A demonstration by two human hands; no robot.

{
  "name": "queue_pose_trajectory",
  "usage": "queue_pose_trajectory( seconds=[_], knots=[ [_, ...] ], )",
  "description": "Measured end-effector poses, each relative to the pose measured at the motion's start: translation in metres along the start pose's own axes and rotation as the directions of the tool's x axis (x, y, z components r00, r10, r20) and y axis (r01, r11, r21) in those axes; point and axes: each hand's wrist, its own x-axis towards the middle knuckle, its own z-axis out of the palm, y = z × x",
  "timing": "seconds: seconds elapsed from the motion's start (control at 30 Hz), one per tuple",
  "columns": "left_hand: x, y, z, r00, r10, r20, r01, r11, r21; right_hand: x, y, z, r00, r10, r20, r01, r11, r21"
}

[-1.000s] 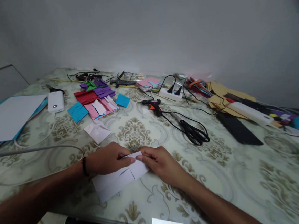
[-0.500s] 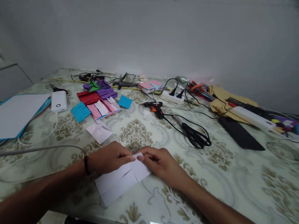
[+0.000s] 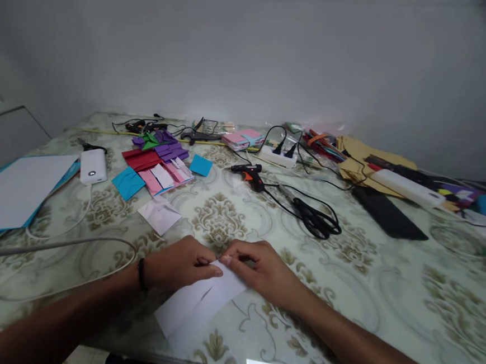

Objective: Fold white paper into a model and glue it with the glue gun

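Observation:
A folded sheet of white paper (image 3: 193, 303) lies at the front of the patterned table, with a dark slit between its layers. My left hand (image 3: 184, 262) pinches its far edge, thumb on top. Close beside it, my right hand (image 3: 256, 265) grips the same sheet at the far right corner between thumb and fingers. Just beyond my left hand rests a folded white paper piece (image 3: 160, 215). Further back are folded pink and white pieces (image 3: 165, 176), two blue pieces (image 3: 128, 183), and red (image 3: 141, 158) and purple ones (image 3: 171, 150).
A glue gun (image 3: 248, 174) with a coiled black cable (image 3: 317, 221) lies mid-table. A power strip (image 3: 278, 155) stands behind it. To the left are a white power bank (image 3: 92, 166) and large paper sheets (image 3: 25, 191). A black phone-like slab (image 3: 388, 214) lies on the right.
The folded flap at the paper's right end has been opened out, so its crease line no longer shows. Both hands stay pinched near the far edge, and the view has shifted slightly.

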Motion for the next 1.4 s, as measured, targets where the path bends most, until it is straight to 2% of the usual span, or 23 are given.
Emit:
queue_pose_trajectory(
  seconds=[0.1,0.3,0.43,0.57,0.63,0.7,0.77,0.83,0.9,1.0,1.1,1.2,1.3,1.4],
  knots=[
    [0.000,0.001,-0.001,0.999,0.008,-0.054,-0.006,0.999,0.034,0.002,0.002,-0.001,1.000,0.013,-0.017,-0.013,1.000,-0.023],
    [-0.002,-0.001,-0.007,0.999,0.011,-0.033,-0.010,1.000,0.029,0.003,0.005,-0.005,0.999,0.037,0.036,-0.036,0.998,-0.044],
    [-0.002,-0.005,-0.017,0.999,-0.006,-0.052,0.004,0.999,-0.039,0.003,0.003,-0.009,0.990,0.085,0.115,-0.083,0.996,-0.021],
    [-0.003,-0.010,-0.029,1.000,0.005,-0.021,-0.006,0.997,-0.079,0.003,0.002,-0.014,0.977,0.102,0.188,-0.107,0.994,0.017],
    [-0.002,-0.014,-0.034,1.000,-0.014,-0.028,0.011,0.995,-0.097,0.003,0.002,-0.016,0.978,0.107,0.177,-0.109,0.994,0.002],
    [-0.001,-0.019,-0.037,0.994,-0.053,-0.093,0.041,0.991,-0.127,0.004,0.004,-0.018,0.987,0.103,0.119,-0.098,0.994,-0.050],
    [0.001,-0.022,-0.038,0.958,-0.140,-0.249,0.095,0.979,-0.182,0.005,0.007,-0.017,0.996,0.087,0.016,-0.086,0.993,-0.076],
    [0.003,-0.022,-0.037,0.895,-0.242,-0.375,0.132,0.946,-0.296,0.006,0.008,-0.015,0.994,0.061,-0.092,-0.064,0.997,-0.031],
    [0.005,-0.019,-0.032,0.860,-0.312,-0.405,0.107,0.884,-0.454,0.004,0.008,-0.011,0.989,0.015,-0.145,-0.009,0.999,0.045],
    [0.008,-0.012,-0.022,0.874,-0.324,-0.362,0.004,0.750,-0.661,0.001,0.006,-0.005,0.993,-0.079,-0.088,0.080,0.997,0.002],
    [0.008,-0.006,-0.012,0.898,-0.317,-0.306,-0.012,0.677,-0.736,-0.002,0.005,-0.001,0.982,-0.190,0.005,0.190,0.981,-0.048],
    [0.006,-0.003,-0.006,0.910,-0.304,-0.281,0.005,0.686,-0.727,-0.003,0.005,0.001,0.965,-0.256,0.055,0.255,0.967,0.019],
    [0.005,-0.002,-0.005,0.919,-0.294,-0.264,0.018,0.699,-0.715,-0.004,0.006,0.002,0.966,-0.246,0.076,0.243,0.969,0.044],
    [0.005,-0.002,-0.006,0.911,-0.283,-0.299,-0.002,0.723,-0.691,-0.004,0.006,0.002,0.960,-0.259,0.109,0.255,0.966,0.045]
  ],
)
